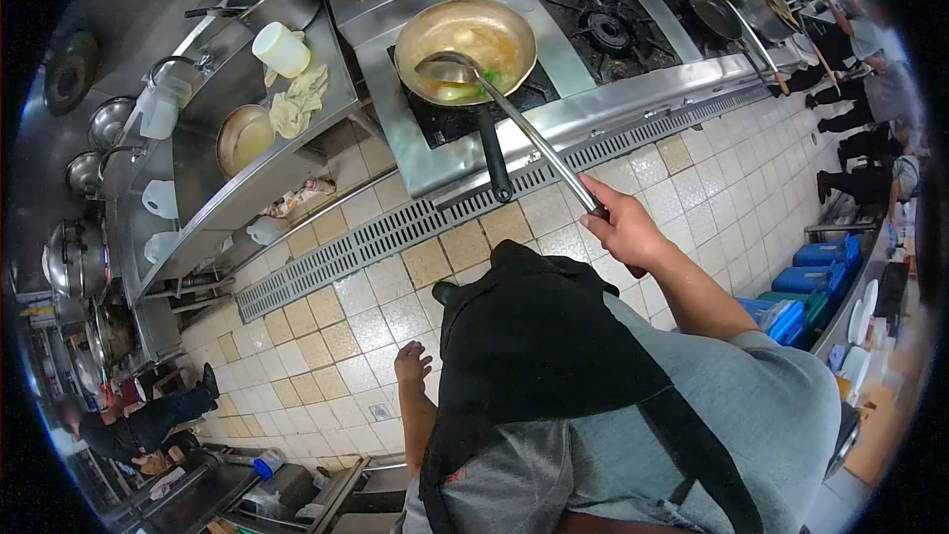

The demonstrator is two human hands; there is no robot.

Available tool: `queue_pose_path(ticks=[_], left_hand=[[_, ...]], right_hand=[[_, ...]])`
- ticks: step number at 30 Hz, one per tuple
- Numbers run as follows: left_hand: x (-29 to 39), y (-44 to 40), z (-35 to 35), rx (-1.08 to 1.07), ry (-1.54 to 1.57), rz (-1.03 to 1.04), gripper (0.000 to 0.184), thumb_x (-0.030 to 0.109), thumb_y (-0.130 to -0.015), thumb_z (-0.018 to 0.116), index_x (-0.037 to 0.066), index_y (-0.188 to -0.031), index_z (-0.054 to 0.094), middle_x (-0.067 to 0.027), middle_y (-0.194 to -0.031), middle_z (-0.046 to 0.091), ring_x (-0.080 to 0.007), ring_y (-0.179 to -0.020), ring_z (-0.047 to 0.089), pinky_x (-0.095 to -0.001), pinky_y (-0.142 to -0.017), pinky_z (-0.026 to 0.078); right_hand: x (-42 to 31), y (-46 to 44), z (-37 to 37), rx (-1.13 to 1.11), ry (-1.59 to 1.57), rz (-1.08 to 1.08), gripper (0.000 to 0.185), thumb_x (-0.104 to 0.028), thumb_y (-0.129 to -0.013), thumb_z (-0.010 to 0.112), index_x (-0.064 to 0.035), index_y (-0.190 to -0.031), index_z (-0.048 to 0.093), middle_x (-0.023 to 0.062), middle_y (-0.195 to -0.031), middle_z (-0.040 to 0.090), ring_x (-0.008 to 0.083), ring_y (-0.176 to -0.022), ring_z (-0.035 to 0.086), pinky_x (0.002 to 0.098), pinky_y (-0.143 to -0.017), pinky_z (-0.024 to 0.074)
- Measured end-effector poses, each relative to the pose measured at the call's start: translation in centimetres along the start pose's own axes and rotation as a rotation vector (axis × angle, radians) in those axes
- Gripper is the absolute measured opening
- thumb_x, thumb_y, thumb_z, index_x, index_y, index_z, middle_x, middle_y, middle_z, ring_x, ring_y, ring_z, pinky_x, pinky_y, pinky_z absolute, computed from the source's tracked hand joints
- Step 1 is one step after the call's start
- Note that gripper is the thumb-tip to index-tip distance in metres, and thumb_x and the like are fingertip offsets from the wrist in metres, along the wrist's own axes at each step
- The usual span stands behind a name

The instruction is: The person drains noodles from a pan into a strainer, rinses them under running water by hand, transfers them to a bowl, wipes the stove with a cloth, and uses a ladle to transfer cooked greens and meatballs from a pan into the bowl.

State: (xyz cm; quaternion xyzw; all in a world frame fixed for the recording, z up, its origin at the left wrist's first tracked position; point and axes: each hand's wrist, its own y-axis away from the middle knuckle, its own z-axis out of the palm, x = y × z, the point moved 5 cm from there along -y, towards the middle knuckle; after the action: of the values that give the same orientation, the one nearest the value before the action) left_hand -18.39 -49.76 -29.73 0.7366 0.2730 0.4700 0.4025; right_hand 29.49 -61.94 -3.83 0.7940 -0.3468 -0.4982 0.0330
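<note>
My right hand [625, 227] is wrapped round the dark end of a long-handled ladle [534, 138]. The ladle's bowl rests tilted inside a frying pan [526, 40] on the stove. Brownish liquid, a pale piece and some green bits [491, 76] lie in the pan, partly hidden by the ladle. Its black handle [494, 153] points toward me, with no hand on it. Low beside my apron, my left hand [413, 366] hangs over the tiled floor, holding nothing, its fingers loosely bent and apart.
A gas burner [605, 28] is right of the pan. On the left, a steel counter with a sink holds a white jug [281, 49], a cloth [299, 102] and another pan [245, 138]. A floor drain grate [336, 255] runs along the stove. Other people stand far left and right.
</note>
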Motion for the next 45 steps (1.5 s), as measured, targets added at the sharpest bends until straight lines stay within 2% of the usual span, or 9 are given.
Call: queue_pose_path(ticks=[9,11,13,14,23,25,35,42,45], left_hand=[[-4.1,1.6,-0.9,-0.056,-0.162,0.022,0.036,0.023,-0.089,0.056,0.005,-0.120,0.056,-0.0089,-0.102,0.064,-0.0223,-0.071,0.063,-0.0334,-0.057,0.047],[-6.1,-0.3,-2.7,-0.069,-0.365,0.163,0.034,0.023,-0.089,0.055,0.003,-0.116,0.060,-0.0118,-0.104,0.066,-0.0238,-0.075,0.064,-0.0361,-0.064,0.050],[-5.6,-0.4,-2.7,-0.161,-1.080,0.437,0.033,0.023,-0.089,0.055,0.001,-0.113,0.062,-0.0141,-0.105,0.067,-0.0227,-0.078,0.065,-0.0363,-0.069,0.051],[-6.1,-0.2,-3.4,-0.111,-0.715,0.262,0.033,0.024,-0.089,0.055,0.003,-0.113,0.063,-0.0136,-0.104,0.068,-0.0201,-0.079,0.065,-0.0327,-0.067,0.051],[-4.9,-6.2,-5.5,-0.158,-0.361,0.200,0.034,0.022,-0.088,0.056,0.007,-0.118,0.055,-0.0081,-0.107,0.062,-0.0218,-0.072,0.063,-0.0359,-0.058,0.046],[-0.8,-3.8,-4.9,-0.090,-0.112,-0.003,0.032,0.023,-0.088,0.058,0.007,-0.115,0.057,-0.0067,-0.099,0.062,-0.0197,-0.069,0.063,-0.0323,-0.055,0.046],[11.4,-3.8,0.1,-0.149,-0.338,0.413,0.039,0.028,-0.088,0.061,0.004,-0.119,0.057,-0.0066,-0.095,0.063,-0.0146,-0.071,0.062,-0.0266,-0.057,0.047],[25.3,2.9,12.4,-0.035,-0.433,0.981,0.040,0.026,-0.087,0.064,0.000,-0.117,0.057,-0.0103,-0.100,0.066,-0.0177,-0.092,0.061,-0.0306,-0.083,0.048],[31.7,4.5,18.2,0.048,-0.327,1.062,0.046,0.028,-0.084,0.067,0.001,-0.121,0.056,-0.0140,-0.106,0.065,-0.0221,-0.090,0.062,-0.0345,-0.081,0.048]], right_hand=[[-0.6,0.7,1.0,-0.016,0.038,0.011,0.060,-0.009,-0.087,0.060,-0.0101,-0.142,0.036,0.0125,-0.081,0.059,0.0206,-0.072,0.056,0.0328,-0.070,0.0479],[-0.9,1.1,1.5,-0.013,0.020,-0.004,0.061,-0.009,-0.087,0.060,-0.0106,-0.142,0.036,0.0115,-0.078,0.058,0.0200,-0.070,0.055,0.0323,-0.068,0.0475],[-1.6,1.7,1.9,-0.035,-0.022,0.022,0.061,-0.008,-0.087,0.060,-0.0118,-0.143,0.035,0.0086,-0.072,0.053,0.0176,-0.066,0.052,0.0311,-0.064,0.0460],[-1.8,2.0,2.2,-0.032,-0.021,0.024,0.061,-0.008,-0.087,0.060,-0.0118,-0.143,0.035,0.0086,-0.072,0.053,0.0176,-0.066,0.052,0.0311,-0.064,0.0460],[-3.5,4.3,4.3,0.003,-0.128,0.095,0.060,-0.007,-0.087,0.060,-0.0125,-0.143,0.037,0.0055,-0.070,0.050,0.0137,-0.060,0.049,0.0296,-0.059,0.0449],[-4.1,4.8,4.5,0.024,-0.145,0.100,0.060,-0.007,-0.088,0.059,-0.0111,-0.143,0.036,0.0043,-0.071,0.051,0.0124,-0.059,0.049,0.0286,-0.057,0.0449],[-2.4,4.1,4.5,0.020,-0.309,0.129,0.059,-0.004,-0.088,0.058,-0.0101,-0.142,0.037,0.0001,-0.068,0.048,0.0083,-0.050,0.045,0.0250,-0.047,0.0412],[-1.5,1.7,0.0,-0.195,-0.492,0.076,0.058,-0.002,-0.088,0.056,-0.0128,-0.142,0.037,-0.0019,-0.069,0.048,0.0071,-0.049,0.046,0.0223,-0.044,0.0409],[-0.7,0.7,-2.6,-0.275,-0.510,0.086,0.058,-0.001,-0.088,0.055,-0.0123,-0.142,0.037,-0.0019,-0.072,0.049,0.0067,-0.048,0.046,0.0214,-0.043,0.0406]])
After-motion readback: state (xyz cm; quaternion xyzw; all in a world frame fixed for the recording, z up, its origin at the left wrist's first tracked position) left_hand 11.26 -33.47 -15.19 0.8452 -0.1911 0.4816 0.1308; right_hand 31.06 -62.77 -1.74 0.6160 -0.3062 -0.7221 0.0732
